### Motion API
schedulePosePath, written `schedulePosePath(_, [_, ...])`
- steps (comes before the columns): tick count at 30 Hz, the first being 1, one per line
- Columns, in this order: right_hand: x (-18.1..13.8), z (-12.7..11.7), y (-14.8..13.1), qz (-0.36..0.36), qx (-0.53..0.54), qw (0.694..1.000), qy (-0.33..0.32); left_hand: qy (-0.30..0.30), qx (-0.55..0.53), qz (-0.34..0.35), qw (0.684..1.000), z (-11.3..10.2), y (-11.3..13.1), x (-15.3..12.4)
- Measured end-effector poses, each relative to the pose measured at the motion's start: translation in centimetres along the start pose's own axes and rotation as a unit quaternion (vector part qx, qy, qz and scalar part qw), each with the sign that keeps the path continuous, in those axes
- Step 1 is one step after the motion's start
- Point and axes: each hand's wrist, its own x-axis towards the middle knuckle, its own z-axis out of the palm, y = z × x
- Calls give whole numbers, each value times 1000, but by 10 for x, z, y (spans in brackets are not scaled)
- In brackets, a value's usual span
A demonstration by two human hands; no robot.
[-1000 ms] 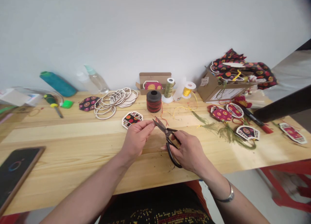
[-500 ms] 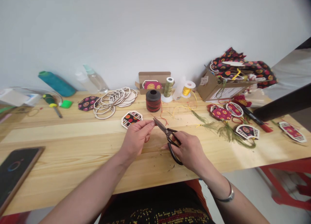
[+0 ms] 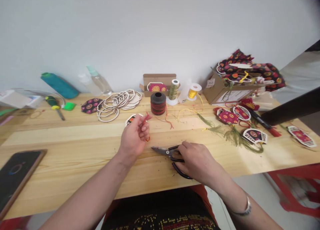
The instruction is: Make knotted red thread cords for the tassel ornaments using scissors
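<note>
In the head view, red cord (image 3: 146, 118) in the left hand (image 3: 132, 135), fingers curled nearly closed around it, just above the surface (image 3: 87, 150) and in front of a half-hidden ornament (image 3: 130, 120). Over the handles of the scissors (image 3: 167, 152), low at the surface, fingers of the right hand (image 3: 201, 160), bent in a loose hold, blades almost together. Probably past a snip — cannot tell whether wholly parted from the spool. Already faced with cloth, ornaments at the right (image 3: 228, 116); left bare, frames (image 3: 136, 102) in an overlapping pile. Counting: one pair of scissors, one spool of red cord (image 3: 158, 105), one spool of green thread (image 3: 173, 91), one spool of yellow thread (image 3: 194, 91), one teal cone (image 3: 59, 85), one screwdriver (image 3: 53, 104), one phone (image 3: 21, 176), one marker (image 3: 263, 120), two cardboard boxes, a small box (image 3: 160, 78) and a large box (image 3: 217, 88), at least four ornaments at the right, one beside the left hand. Cannot count the frames — too much overlap.
</note>
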Motion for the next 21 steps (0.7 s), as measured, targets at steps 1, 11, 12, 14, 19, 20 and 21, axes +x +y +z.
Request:
schedulePosePath(1, [0,0,-1,-4,1,1000,-4,-12,7,-7,1000,0,-1,-1])
schedulePosePath(11, [21,-22,15,-27,111,992,52,-76,105,1,992,2,-8,-7])
schedulePosePath(12, [27,-26,18,-34,139,986,91,-88,115,-2,989,2,-9,-8])
schedulePosePath(14, [42,-33,23,-63,234,959,147,-115,133,-12,984,1,-10,-9])
schedulePosePath(19, [73,-27,26,-179,403,894,83,-142,148,-24,979,0,-15,-10])
schedulePosePath(20, [76,-22,25,-180,405,891,101,-143,145,-27,979,0,-15,-10])
schedulePosePath(21, [78,-16,25,-175,398,891,130,-146,143,-33,978,0,-15,-10])
